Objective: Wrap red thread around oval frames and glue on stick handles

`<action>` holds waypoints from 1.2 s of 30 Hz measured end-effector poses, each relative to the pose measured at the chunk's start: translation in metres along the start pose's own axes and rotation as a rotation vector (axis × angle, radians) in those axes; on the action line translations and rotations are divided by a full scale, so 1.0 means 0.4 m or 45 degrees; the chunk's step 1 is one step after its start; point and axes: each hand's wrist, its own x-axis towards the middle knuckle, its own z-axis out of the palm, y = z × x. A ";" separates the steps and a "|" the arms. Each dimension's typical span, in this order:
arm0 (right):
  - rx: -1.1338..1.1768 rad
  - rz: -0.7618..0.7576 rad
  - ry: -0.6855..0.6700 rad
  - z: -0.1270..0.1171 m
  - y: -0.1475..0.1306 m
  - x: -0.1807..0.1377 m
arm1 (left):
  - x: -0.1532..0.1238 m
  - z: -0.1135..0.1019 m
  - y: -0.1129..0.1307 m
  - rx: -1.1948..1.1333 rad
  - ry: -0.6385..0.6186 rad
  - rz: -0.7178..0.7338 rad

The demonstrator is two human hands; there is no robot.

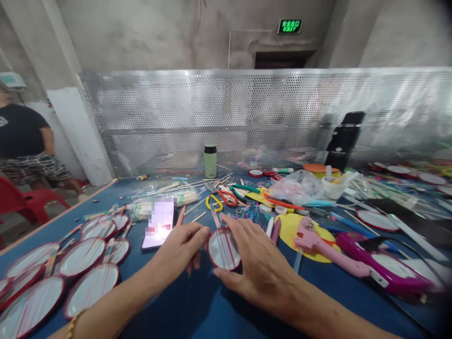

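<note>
- At the lower left of the frame, several red-rimmed round pieces [92,290] with pale faces and pinkish strips lie grouped on the blue table [176,308], some overlapping.
- In the centre, the red-rimmed disc [223,256] sits between the two hands; a pale strip crosses its face and sticks out past its upper edge.
- The right hand [252,252] curves around this disc, gripping it with the thumb at the lower edge and the fingers along the top and right side.
- The left hand [189,242] is half curled at the disc's left rim, thumb and forefinger close together; whether they pinch the rim I cannot tell.
- Left of centre, a lit smartphone [161,225] stands tilted, its screen partly blurred.
- Right of centre, a pink glue gun [326,249] lies over a yellow round sheet [287,228], near a magenta object [384,268].
- Mid-frame, beyond the hands, are a yellow-handled tool [214,203] and red-handled scissors [229,197].
- Farther back, a green bottle [210,162] with a black lid stands upright before a perforated metal screen [169,113].
- At the left edge is a person in a black T-shirt [23,129]; at the upper right, a green exit sign [289,27] glows.
</note>
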 end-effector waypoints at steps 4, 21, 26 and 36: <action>-0.062 -0.058 0.123 -0.002 -0.014 -0.002 | -0.010 0.017 0.007 -0.207 -0.078 0.016; 0.696 0.446 0.075 -0.067 -0.010 0.032 | -0.031 0.025 0.009 0.411 0.200 0.347; 0.749 0.459 0.052 -0.072 -0.016 0.040 | -0.040 0.028 -0.008 0.600 0.306 0.628; 0.873 0.537 -0.002 -0.067 -0.009 0.043 | -0.049 0.035 -0.009 0.668 0.336 0.687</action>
